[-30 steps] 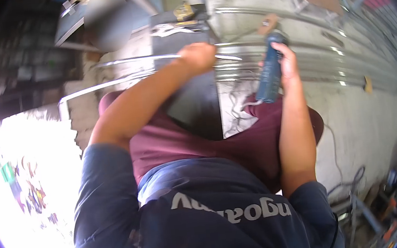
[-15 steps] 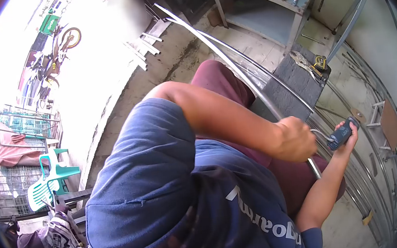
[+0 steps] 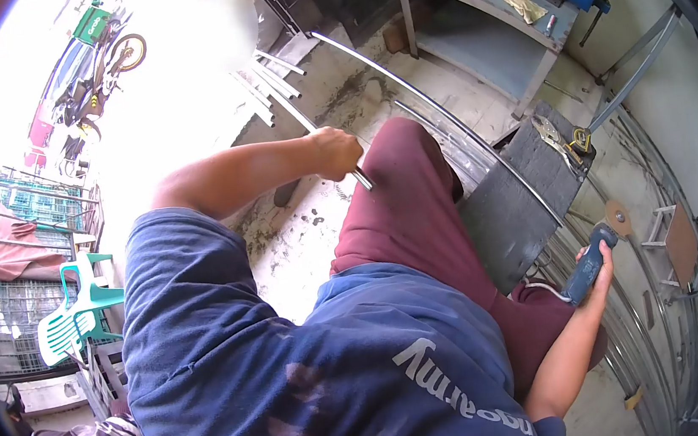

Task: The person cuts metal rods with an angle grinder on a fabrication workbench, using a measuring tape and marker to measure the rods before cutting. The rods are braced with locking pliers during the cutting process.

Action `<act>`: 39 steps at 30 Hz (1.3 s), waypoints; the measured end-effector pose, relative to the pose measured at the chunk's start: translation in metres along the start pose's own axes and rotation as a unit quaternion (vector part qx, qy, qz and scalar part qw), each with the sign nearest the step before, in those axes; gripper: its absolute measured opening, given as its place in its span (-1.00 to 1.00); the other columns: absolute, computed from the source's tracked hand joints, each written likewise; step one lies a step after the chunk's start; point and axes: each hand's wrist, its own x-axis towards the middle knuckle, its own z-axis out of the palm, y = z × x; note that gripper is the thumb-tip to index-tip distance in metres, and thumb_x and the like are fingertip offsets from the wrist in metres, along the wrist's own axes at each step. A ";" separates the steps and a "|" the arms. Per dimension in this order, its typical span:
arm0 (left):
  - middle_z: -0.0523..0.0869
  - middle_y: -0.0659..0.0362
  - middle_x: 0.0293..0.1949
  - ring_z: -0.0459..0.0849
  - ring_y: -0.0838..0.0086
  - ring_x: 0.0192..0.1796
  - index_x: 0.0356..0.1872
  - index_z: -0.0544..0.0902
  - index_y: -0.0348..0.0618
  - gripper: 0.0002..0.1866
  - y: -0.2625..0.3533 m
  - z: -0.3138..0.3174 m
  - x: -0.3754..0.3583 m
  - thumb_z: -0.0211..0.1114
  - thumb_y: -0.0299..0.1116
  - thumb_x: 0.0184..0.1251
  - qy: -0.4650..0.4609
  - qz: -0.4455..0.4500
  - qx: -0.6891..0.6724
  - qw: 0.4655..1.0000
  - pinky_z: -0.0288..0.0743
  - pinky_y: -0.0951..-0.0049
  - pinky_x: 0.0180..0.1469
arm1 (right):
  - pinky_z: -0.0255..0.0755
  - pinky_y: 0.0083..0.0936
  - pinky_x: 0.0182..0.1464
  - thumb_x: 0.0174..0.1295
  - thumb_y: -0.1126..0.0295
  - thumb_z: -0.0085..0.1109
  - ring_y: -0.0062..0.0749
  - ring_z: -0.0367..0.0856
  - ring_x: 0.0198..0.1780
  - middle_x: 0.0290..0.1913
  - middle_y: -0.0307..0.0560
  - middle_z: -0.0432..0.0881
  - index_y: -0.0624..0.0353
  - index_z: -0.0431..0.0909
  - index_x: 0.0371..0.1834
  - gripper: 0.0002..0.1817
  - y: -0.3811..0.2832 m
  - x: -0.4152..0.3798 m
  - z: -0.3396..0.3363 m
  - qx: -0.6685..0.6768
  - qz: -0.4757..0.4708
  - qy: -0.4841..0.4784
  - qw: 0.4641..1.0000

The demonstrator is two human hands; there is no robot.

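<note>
Fingers of the left hand (image 3: 335,153) close in a full fist around a metal tube (image 3: 295,113), its near end jutting past the knuckles over the maroon-trousered thigh (image 3: 394,205). Those of the right hand (image 3: 602,274) wrap the body of a blue grinder (image 3: 584,271), at the low bench's right side.

A turn of the left wrist could swing the tube, gripped at one spot only, and jab its end into the leg. The grinder's disc (image 3: 618,217) (whether it is turning cannot be told, and no guard can be made out) could catch the bench or nearby metal should the right wrist dip. The pale cord (image 3: 548,289), looping beside the right leg, might snag if that arm pulls away.

The left arm bends at the elbow, forearm stretched nearly level toward the knee; the right reaches forward past the other leg, forearm angled upward, disc end pointed away from the body.

Between the hands, a long tube (image 3: 430,103) crosses the low black bench (image 3: 498,215), with locking pliers (image 3: 551,135) and a yellow tape measure (image 3: 582,141) at its far end.
</note>
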 end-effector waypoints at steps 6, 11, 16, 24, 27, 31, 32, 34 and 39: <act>0.92 0.07 -0.25 0.93 0.05 -0.10 -0.26 0.89 -0.06 -0.86 -0.144 0.065 0.038 0.49 -0.39 0.16 -0.044 -0.073 0.067 0.994 0.72 0.04 -0.10 | 0.81 -0.15 0.12 0.29 0.32 0.50 -0.20 0.83 -0.08 0.02 0.00 0.78 0.34 0.64 0.29 -0.46 0.030 -0.013 0.030 -0.028 0.026 -0.073 0.997; 0.87 0.07 -0.30 0.91 0.02 -0.12 -0.28 0.88 0.02 -0.86 -0.247 0.148 0.056 0.56 -0.33 0.11 0.084 -0.037 0.028 0.995 0.71 0.02 -0.10 | 0.73 -0.24 0.07 0.08 0.42 0.58 -0.23 0.82 -0.10 0.00 -0.05 0.77 0.31 0.63 0.32 -0.34 0.027 -0.048 0.069 -0.207 0.002 -0.099 0.973; 0.90 0.12 -0.24 0.92 0.07 -0.07 -0.23 0.87 0.05 -0.88 -0.256 0.153 0.077 0.55 -0.36 0.21 0.036 -0.099 0.063 0.992 0.72 0.03 0.00 | 0.68 -0.30 0.11 -0.02 0.47 0.55 -0.28 0.81 -0.09 -0.03 -0.05 0.77 0.30 0.64 0.29 -0.31 0.025 -0.060 0.116 -0.239 -0.006 -0.170 0.956; 0.86 0.26 0.20 0.75 0.28 0.41 0.09 0.85 0.17 -0.74 -0.283 0.162 0.096 0.51 -0.34 0.41 0.044 -0.192 0.027 0.980 0.54 -0.08 0.38 | 0.62 -0.38 -0.05 -0.08 0.52 0.48 -0.41 0.71 -0.17 -0.13 -0.22 0.70 0.24 0.71 0.13 -0.44 0.046 -0.041 0.153 -0.368 -0.036 -0.138 0.919; 0.69 0.20 0.46 0.53 0.22 0.62 0.21 0.85 0.11 -0.60 -0.272 0.162 0.089 0.56 -0.29 0.35 0.133 -0.221 -0.065 0.964 0.51 -0.08 0.49 | 0.60 -0.34 -0.08 -0.17 0.50 0.51 -0.35 0.68 -0.22 -0.23 -0.21 0.68 0.26 0.71 0.00 -0.48 0.052 -0.029 0.164 -0.478 -0.069 -0.110 0.869; 0.45 0.04 0.67 0.36 0.08 0.74 0.54 0.65 0.10 -0.25 -0.256 0.193 0.075 0.61 -0.25 0.25 0.281 -0.273 -0.195 0.899 0.36 -0.30 0.68 | 0.62 -0.16 -0.11 -0.27 0.42 0.57 -0.13 0.72 -0.31 -0.36 0.04 0.73 0.37 0.70 -0.15 -0.49 0.059 -0.026 0.175 -0.574 -0.160 -0.086 0.799; 0.44 0.05 0.68 0.35 0.08 0.75 0.54 0.64 0.08 -0.24 -0.239 0.191 0.064 0.61 -0.21 0.26 0.306 -0.283 -0.197 0.887 0.29 -0.33 0.70 | 0.62 -0.16 -0.11 -0.28 0.42 0.57 -0.13 0.70 -0.30 -0.36 0.05 0.71 0.37 0.69 -0.19 -0.51 0.061 -0.026 0.175 -0.585 -0.154 -0.083 0.792; 0.42 0.05 0.69 0.33 0.07 0.77 0.55 0.62 0.04 -0.23 -0.201 0.173 0.044 0.62 -0.12 0.29 0.354 -0.302 -0.202 0.862 0.16 -0.39 0.73 | 0.60 -0.16 -0.10 -0.30 0.40 0.56 -0.14 0.66 -0.28 -0.35 0.06 0.67 0.38 0.65 -0.26 -0.53 0.065 -0.025 0.173 -0.609 -0.143 -0.078 0.776; 0.67 0.13 0.34 0.54 0.20 0.55 0.35 0.73 0.02 -0.43 -0.178 0.189 0.055 0.52 0.09 0.47 0.440 -0.289 -0.146 0.838 0.01 -0.28 0.73 | 0.61 -0.10 -0.09 -0.29 0.34 0.60 -0.02 0.71 -0.30 -0.38 0.16 0.71 0.36 0.64 -0.34 -0.56 0.072 -0.024 0.174 -0.624 -0.129 -0.080 0.767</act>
